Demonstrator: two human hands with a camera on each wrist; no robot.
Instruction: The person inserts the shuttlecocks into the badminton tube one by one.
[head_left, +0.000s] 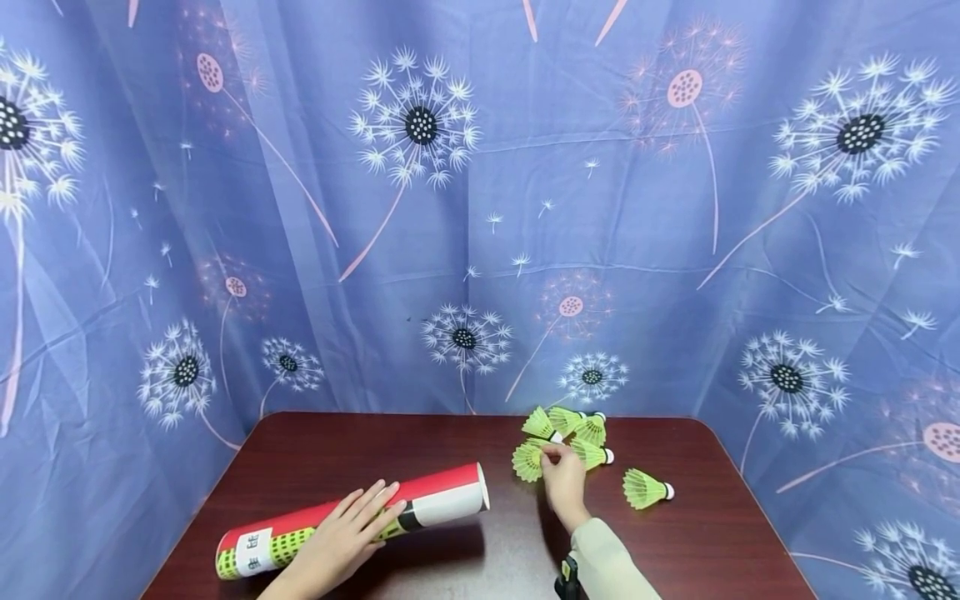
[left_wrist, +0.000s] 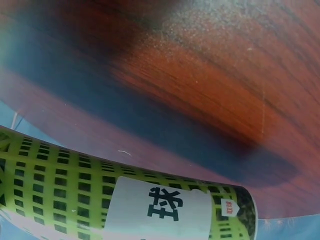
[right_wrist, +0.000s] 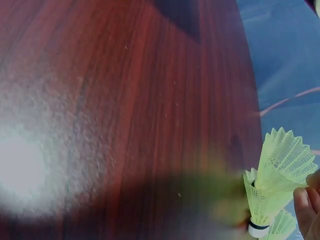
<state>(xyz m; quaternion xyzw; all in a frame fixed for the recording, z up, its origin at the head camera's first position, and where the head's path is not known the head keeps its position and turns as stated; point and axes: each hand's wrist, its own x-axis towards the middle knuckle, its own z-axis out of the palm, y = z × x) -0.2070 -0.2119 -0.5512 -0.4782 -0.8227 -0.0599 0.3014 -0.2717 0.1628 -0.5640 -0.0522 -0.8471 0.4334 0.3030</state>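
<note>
My left hand (head_left: 348,529) grips a shuttlecock tube (head_left: 450,500), its fingers laid across the upper side and the thumb hidden. The tube is red, white and yellow-green, slanting with its round rim to the right; its printed label (left_wrist: 160,210) shows in the left wrist view. At the back right, my right hand (head_left: 564,483) pinches a yellow-green shuttlecock (head_left: 528,462) by the skirt between thumb and fingertips. Several more shuttlecocks (head_left: 591,429) lie in a cluster around that hand. In the right wrist view the pinched skirt (right_wrist: 285,160) overlaps another shuttlecock (right_wrist: 259,222).
One shuttlecock (head_left: 647,489) lies apart on the right, its white cork pointing right. The dark red wooden table (head_left: 720,542) has rounded back corners. A blue curtain (head_left: 465,225) with dandelion prints hangs behind and on both sides.
</note>
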